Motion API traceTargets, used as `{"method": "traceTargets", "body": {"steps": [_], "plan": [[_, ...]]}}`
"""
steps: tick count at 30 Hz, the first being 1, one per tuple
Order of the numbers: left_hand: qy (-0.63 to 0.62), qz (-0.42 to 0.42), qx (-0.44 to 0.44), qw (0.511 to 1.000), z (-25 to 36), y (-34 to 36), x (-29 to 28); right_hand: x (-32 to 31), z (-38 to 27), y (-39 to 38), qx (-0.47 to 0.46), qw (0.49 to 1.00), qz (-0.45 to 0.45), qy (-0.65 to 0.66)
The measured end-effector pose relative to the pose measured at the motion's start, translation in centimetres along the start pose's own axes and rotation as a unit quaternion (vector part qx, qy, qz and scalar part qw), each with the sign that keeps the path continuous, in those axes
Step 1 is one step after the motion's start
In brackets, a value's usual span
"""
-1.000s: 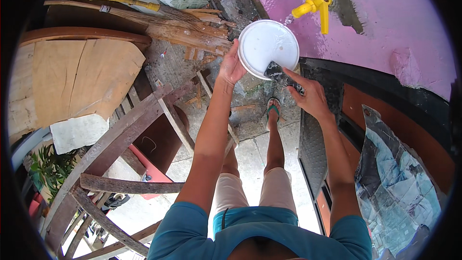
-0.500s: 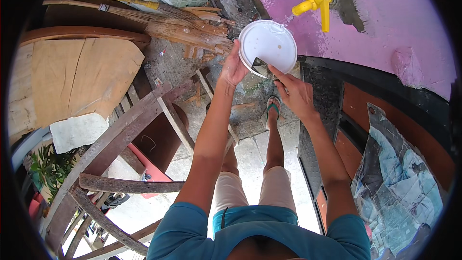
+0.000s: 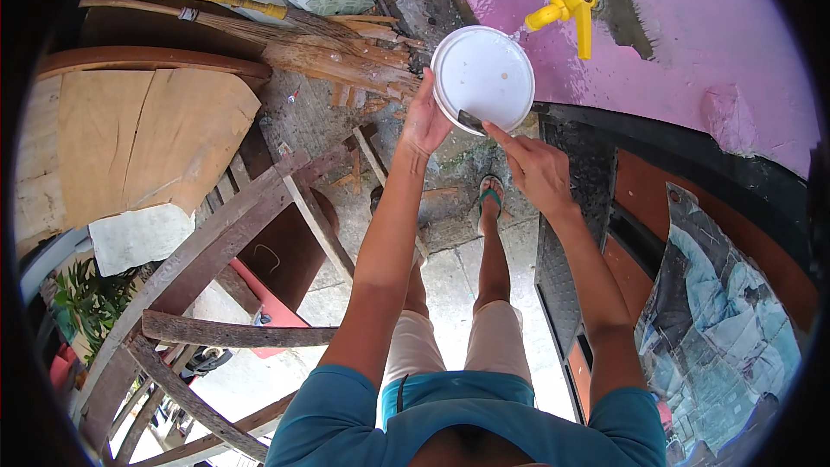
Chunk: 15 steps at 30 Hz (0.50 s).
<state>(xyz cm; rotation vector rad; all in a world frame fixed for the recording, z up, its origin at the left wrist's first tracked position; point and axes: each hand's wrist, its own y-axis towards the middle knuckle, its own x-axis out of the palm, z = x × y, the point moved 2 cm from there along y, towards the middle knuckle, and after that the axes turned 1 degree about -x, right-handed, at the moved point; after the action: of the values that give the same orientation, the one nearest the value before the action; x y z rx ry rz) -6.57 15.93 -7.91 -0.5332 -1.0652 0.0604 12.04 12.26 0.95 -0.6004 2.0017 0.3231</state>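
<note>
My left hand [image 3: 424, 124] grips the left rim of a round white plastic lid [image 3: 484, 67], held tilted just below a yellow tap [image 3: 564, 11]. Water splashes from the tap's mouth toward the far edge of the lid, and wet drops and a small tan spot show on its surface. My right hand [image 3: 541, 171] is closed around a scraper, its index finger stretched along the tool. The scraper's dark blade [image 3: 469, 119] rests at the lid's near edge; its handle is hidden in the hand.
A wet pink wall [image 3: 692, 26] rises at the far right, above a dark door [image 3: 575, 207]. On the left stand a wooden frame [image 3: 233, 216] and curved plywood [image 3: 147, 134]. Brooms [image 3: 233, 22] lie across wood scraps. A torn tarp [image 3: 718, 329] hangs at the right.
The lid has shifted slightly away from me, closer to the tap, and tilted. The scraper blade now shows narrower at the near edge; the water splash on the lid looks smaller.
</note>
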Motion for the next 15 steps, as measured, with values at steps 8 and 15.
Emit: {"method": "traceTargets", "body": {"steps": [8, 15], "plan": [[-0.015, 0.000, 0.013, 1.000, 1.7, -0.9, -0.6, -0.5, -0.2, 0.4, 0.038, 0.995, 0.073, 0.062], [0.002, -0.001, 0.025, 1.000, 2.4, -1.6, -0.2, -2.6, 2.2, 0.2, -0.001, 0.993, 0.034, 0.109]]}}
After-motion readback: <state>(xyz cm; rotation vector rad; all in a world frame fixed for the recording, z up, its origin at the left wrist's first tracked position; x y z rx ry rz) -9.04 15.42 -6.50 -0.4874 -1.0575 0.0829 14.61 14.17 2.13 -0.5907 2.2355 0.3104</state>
